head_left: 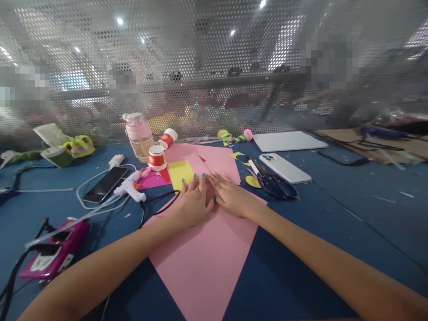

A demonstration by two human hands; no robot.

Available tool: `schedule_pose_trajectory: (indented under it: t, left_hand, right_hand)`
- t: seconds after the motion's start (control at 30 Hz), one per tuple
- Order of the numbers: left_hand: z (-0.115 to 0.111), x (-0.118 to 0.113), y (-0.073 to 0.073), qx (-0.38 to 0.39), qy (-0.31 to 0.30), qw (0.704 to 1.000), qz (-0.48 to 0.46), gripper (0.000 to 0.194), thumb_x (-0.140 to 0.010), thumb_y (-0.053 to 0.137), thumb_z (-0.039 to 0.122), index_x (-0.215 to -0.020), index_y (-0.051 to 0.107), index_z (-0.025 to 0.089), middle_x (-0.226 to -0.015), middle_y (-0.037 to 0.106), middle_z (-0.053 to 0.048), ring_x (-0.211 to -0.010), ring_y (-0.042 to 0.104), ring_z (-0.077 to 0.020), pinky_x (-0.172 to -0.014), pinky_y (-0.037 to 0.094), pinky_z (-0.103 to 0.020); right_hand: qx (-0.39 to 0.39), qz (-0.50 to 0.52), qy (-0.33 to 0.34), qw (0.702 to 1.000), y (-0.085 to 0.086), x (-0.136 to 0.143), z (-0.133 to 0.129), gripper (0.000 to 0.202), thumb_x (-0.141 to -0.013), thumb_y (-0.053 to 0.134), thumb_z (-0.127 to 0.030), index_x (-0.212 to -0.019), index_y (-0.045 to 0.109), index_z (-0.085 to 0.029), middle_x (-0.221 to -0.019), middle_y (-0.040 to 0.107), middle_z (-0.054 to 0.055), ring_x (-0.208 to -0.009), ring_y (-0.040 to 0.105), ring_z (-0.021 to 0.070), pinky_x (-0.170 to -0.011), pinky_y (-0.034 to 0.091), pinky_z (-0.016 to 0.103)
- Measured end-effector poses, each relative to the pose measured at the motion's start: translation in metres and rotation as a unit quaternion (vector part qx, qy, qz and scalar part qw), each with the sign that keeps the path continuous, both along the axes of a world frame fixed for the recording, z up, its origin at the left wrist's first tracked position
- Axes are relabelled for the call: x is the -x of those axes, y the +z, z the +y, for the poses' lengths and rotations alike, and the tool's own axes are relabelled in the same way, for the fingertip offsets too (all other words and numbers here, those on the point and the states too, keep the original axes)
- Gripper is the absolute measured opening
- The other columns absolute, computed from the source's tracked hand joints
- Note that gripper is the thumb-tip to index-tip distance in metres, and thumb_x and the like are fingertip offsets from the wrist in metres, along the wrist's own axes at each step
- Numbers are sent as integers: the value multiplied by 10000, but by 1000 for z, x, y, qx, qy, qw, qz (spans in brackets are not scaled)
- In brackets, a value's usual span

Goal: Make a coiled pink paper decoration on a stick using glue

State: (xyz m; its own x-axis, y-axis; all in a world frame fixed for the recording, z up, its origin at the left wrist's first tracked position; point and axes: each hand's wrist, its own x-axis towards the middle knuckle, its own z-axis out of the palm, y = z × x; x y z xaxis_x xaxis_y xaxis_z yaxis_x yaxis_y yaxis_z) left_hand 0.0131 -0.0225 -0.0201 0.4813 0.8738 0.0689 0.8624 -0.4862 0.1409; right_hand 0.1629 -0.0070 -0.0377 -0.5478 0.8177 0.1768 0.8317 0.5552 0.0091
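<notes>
A large pink paper sheet (pixel 207 254) lies on the blue table with one corner toward me. Both hands rest on its far part, side by side and nearly touching. My left hand (pixel 194 203) lies with fingers stretched out, fingertips close to a yellow paper piece (pixel 179 171). My right hand (pixel 230 196) is flat too, its fingers extended toward the left hand. What is under the palms is hidden. Beyond the fingers lie more pink paper (pixel 220 162) and a magenta paper piece (pixel 152 179). Dark-handled scissors (pixel 277 183) are right of the right hand.
Left of the paper are a white glue gun (pixel 130 187), a black phone (pixel 105 183) and a magenta power strip (pixel 56 249). A bottle (pixel 137 136) and red-and-white paper cups (pixel 157 157) stand behind. A white phone (pixel 286 167) lies right; a perforated metal panel (pixel 207 58) closes the back.
</notes>
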Motion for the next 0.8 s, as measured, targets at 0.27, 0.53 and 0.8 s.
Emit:
schedule_pose_trajectory:
  t: [0.27,0.53,0.8]
  left_hand:
    - [-1,-1,2,4,-6,1000,7,637,-831,275,333,-1370,142,20,-1423,263,-187,-1326,177,-316,-1023,140,-569]
    - [-1,-1,4,10,-4,1000,8,654,-819,295,321,-1370,136,6,-1418,268,-197,-1331,164,-312,-1031,123,-573]
    - [-3,0,6,-8,6,1000,8,639,-819,313,329,-1357,183,8,-1392,307,-222,-1317,219,-306,-1020,173,-571]
  right_hand:
    - [-34,5,11,999,-4,-2,2,563,-795,282,-201,-1316,353,2,-1366,378,177,-1292,291,250,-1048,267,458]
    - [4,16,-1,1000,-2,-1,4,574,-791,282,-185,-1329,326,10,-1386,337,177,-1306,261,248,-1054,248,473]
    - [9,17,4,1000,0,1,4,580,-779,299,-161,-1334,315,9,-1397,316,168,-1309,256,236,-1065,222,463]
